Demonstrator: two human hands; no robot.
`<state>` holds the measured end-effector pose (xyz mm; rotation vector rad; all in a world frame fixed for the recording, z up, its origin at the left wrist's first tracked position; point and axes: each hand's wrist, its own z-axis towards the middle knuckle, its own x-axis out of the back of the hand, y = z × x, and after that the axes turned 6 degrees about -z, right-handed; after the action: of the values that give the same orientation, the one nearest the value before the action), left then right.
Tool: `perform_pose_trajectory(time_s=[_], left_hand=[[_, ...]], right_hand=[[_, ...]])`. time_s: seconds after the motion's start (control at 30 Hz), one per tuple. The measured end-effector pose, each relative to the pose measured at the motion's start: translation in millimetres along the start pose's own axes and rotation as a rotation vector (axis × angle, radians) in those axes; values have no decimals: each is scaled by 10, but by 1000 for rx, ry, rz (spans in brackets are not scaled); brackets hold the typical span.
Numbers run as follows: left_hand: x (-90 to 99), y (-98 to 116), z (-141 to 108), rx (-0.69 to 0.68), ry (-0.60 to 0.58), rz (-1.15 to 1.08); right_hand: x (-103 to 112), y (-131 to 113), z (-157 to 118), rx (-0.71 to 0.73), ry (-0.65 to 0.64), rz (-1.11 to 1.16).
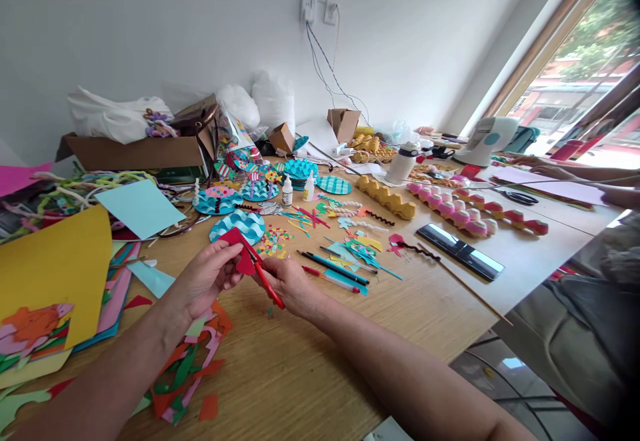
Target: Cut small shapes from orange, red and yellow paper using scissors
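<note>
My left hand (207, 278) pinches a piece of red paper (245, 262) above the front of the wooden table. Closed round the handles of red scissors (269, 286) is my right hand (290, 284), just right of the paper. The scissor blades meet the paper's right edge. Beneath and beside my left forearm lie orange, green and pink paper scraps (187, 368). A blue wavy-patterned disc (237, 226) sits just behind the red paper, with small coloured confetti (273, 240) to its right.
Yellow card (55, 268) and pipe cleaners (65, 201) lie left. Pens (335, 268), glue bottles (287, 191), a phone (460, 251), a stick (475, 294) and painted egg-carton strips (450, 209) spread rightward. A white bottle (401, 164) stands behind. Another person's hands show far right.
</note>
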<state>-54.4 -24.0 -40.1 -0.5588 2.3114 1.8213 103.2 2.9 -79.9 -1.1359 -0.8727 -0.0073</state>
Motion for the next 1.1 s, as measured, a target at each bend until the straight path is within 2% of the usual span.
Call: perform_pose_trajectory(time_s=[0.23, 0.47, 0.83, 1.1], left_hand=[[7, -21, 34, -41, 47, -21], [-27, -63, 7, -12, 25, -6], [-22, -44, -5, -11, 29, -26], [-32, -96, -1, 22, 28, -17]], right_hand=[[-10, 7, 13, 19, 20, -7], [15, -23, -3, -13, 8, 4], [-21, 44, 20, 19, 29, -46], [-8, -2, 16, -24, 21, -25]])
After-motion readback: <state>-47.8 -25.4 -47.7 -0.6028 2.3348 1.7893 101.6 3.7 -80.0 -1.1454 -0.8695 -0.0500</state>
